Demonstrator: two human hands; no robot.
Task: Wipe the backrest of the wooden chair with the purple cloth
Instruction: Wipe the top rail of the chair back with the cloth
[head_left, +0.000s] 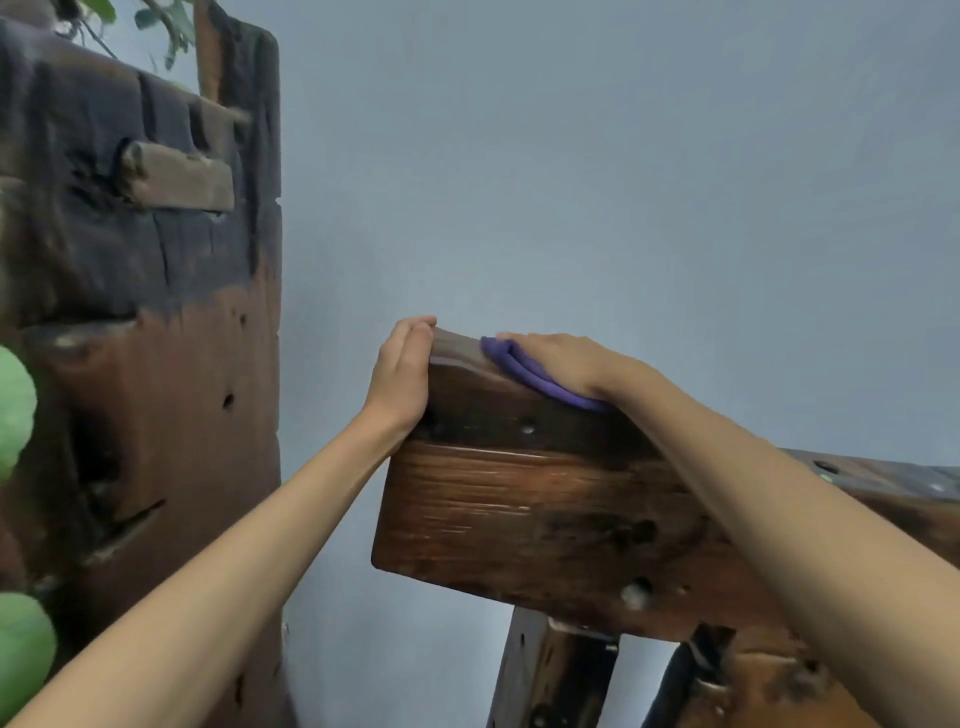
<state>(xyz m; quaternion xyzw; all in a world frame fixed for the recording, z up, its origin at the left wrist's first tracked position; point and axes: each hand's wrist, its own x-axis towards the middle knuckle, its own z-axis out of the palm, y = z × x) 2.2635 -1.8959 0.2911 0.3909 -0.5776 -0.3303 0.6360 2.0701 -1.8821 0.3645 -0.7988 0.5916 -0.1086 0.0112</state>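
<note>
Your left hand (402, 371) wraps the end of the chair's backrest (519, 499) at centre frame, fingers curled over the top edge, likely to steady the chair while you wipe. Your right hand (558, 364) lies flat, palm down, pressing the folded purple cloth (511, 364) onto the top edge just beside the left hand; that grip is open and spread, pinning the cloth rather than clenching it. The backrest is dark, worn timber with knots and holes, so the cloth may snag there. Behind it is a plain pale blue wall (623, 182). A tall rough wooden panel (156, 312) fills the left of the frame, with green leaves (15, 405) at its edge.
</note>
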